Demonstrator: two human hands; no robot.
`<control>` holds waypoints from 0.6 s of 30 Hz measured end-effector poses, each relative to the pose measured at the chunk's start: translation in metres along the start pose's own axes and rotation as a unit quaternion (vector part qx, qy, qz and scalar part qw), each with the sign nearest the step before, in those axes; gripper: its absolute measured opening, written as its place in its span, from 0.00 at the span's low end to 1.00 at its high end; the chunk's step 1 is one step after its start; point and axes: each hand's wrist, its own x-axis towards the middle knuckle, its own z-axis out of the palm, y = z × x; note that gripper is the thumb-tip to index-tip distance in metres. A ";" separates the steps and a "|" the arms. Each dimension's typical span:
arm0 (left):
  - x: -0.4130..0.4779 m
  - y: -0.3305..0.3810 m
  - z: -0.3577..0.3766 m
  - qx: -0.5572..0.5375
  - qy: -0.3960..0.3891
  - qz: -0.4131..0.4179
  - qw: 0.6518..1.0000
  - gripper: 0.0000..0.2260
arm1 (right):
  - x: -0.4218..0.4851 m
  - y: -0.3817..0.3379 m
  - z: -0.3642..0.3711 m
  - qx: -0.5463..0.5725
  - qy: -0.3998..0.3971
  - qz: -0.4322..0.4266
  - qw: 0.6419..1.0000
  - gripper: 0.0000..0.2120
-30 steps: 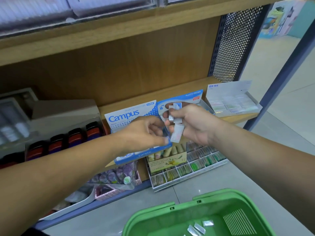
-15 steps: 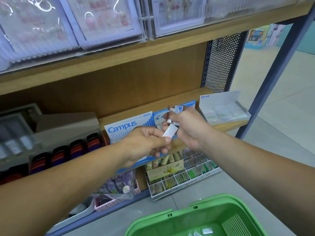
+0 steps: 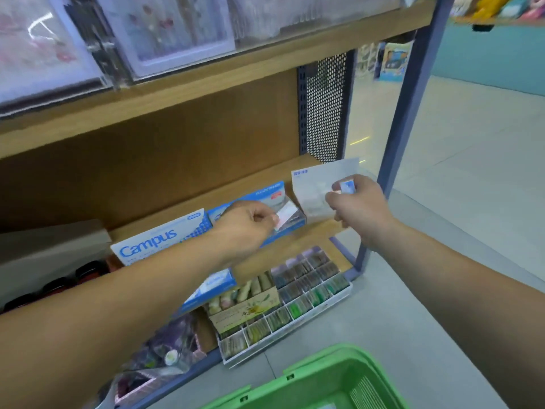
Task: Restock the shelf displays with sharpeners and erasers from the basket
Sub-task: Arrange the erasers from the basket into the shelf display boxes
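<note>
Left hand pinches a white eraser at its fingertips, right over the open blue display box on the wooden shelf. Right hand is curled round a small blue-and-white piece, held against the white display box at the shelf's right end. We think it's an eraser, but it's too blurred to tell. Green basket sits on the floor below, near us.

Green basket; blue-white Campus box; dark perforated side panel.
</note>
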 end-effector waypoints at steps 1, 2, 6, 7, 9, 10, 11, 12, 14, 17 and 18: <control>0.009 0.006 0.004 0.019 0.005 0.020 1.000 0.08 | 0.004 0.007 -0.011 -0.020 0.039 -0.018 0.999 0.06; 0.018 0.013 0.008 0.028 0.007 0.034 0.999 0.08 | 0.008 0.015 -0.022 -0.032 0.066 -0.024 0.997 0.07; 0.057 0.036 0.030 0.092 0.002 0.065 0.994 0.08 | 0.028 0.051 -0.050 -0.031 0.104 0.000 0.994 0.09; 0.067 0.041 0.038 0.100 -0.007 0.073 0.992 0.07 | 0.031 0.059 -0.053 -0.033 0.104 0.008 0.994 0.09; 0.081 0.052 0.055 0.100 -0.023 0.088 0.991 0.05 | 0.035 0.073 -0.056 -0.038 0.096 0.029 0.994 0.08; 0.086 0.056 0.063 0.099 -0.030 0.094 0.990 0.03 | 0.037 0.079 -0.057 -0.032 0.087 0.036 0.995 0.07; 0.092 0.059 0.071 0.104 -0.032 0.100 0.989 0.03 | 0.039 0.084 -0.057 -0.019 0.080 0.040 0.996 0.05; 0.098 0.061 0.078 0.114 -0.030 0.106 0.987 0.03 | 0.041 0.088 -0.056 0.002 0.075 0.044 0.996 0.05; 0.109 0.062 0.086 0.134 -0.022 0.103 0.985 0.04 | 0.046 0.090 -0.055 0.062 0.079 0.057 0.993 0.10; 0.121 0.058 0.091 0.147 -0.032 0.075 0.986 0.02 | 0.050 0.090 -0.049 0.122 0.088 0.064 0.987 0.11; 0.122 0.055 0.091 0.155 -0.044 0.068 0.985 0.02 | 0.052 0.091 -0.047 0.124 0.088 0.058 0.987 0.12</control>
